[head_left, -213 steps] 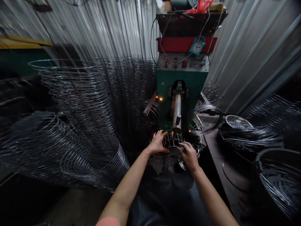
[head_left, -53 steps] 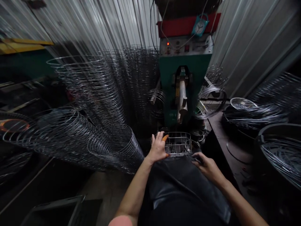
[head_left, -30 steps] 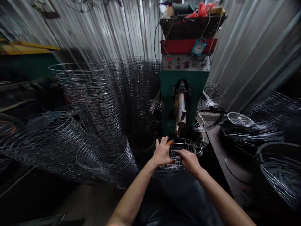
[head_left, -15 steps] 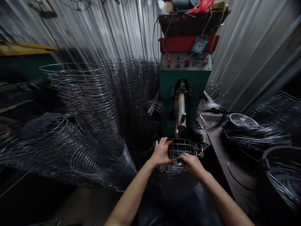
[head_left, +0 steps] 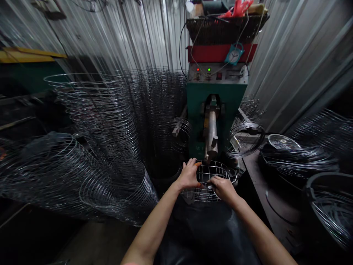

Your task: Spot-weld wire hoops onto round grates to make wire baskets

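A round wire grid [head_left: 211,169] lies under the tip of the metal arm [head_left: 212,132] of a green machine [head_left: 198,99]. My left hand [head_left: 189,175] is on the grid's left side, thumb and fingers spread around its edge, with orange coverings on some fingertips. On the near right part of the grid, my right hand [head_left: 222,187] has its fingers closed in a pinch at the wires; a small light piece shows at the fingertips, too small to name. A green light and a red light glow on the machine's panel [head_left: 226,73].
Tall stacks of wire rings [head_left: 102,114] stand at the left, with another stack [head_left: 140,180] leaning nearer. Wire coils [head_left: 245,138] hang right of the machine. A black bucket [head_left: 311,184] of wire and a wire bundle [head_left: 298,156] are at the right.
The green panel light has come on. Both hands and the grid appear slightly higher in the view, close against the machine's tip.
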Demonstrator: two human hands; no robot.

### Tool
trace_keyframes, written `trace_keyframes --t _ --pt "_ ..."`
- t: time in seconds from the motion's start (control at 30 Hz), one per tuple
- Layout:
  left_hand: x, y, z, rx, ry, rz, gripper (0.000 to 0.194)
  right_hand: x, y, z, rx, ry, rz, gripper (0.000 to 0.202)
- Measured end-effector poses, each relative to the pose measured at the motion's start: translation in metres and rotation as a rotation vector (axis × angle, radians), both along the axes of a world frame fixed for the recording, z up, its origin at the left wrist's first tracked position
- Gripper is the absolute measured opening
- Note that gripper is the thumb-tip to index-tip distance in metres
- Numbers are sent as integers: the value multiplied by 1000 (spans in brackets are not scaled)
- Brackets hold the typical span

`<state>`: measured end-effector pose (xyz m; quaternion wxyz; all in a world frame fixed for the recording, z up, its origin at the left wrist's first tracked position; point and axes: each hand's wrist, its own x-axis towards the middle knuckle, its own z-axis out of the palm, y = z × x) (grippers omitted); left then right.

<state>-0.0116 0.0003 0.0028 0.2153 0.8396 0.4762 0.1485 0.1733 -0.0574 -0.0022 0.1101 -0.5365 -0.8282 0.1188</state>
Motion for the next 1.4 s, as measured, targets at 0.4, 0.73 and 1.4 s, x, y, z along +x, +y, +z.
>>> trace_keyframes --t 0.4,0.73,1.4 --pt "0 5 5 3 -19 4 97 0 4 10 23 -38 -39 33" --pt "7 23 8 58 25 79 97 -8 19 7 113 -102 -189 30" --pt "9 51 5 37 35 262 96 37 -135 -103 -486 1207 -847 36"
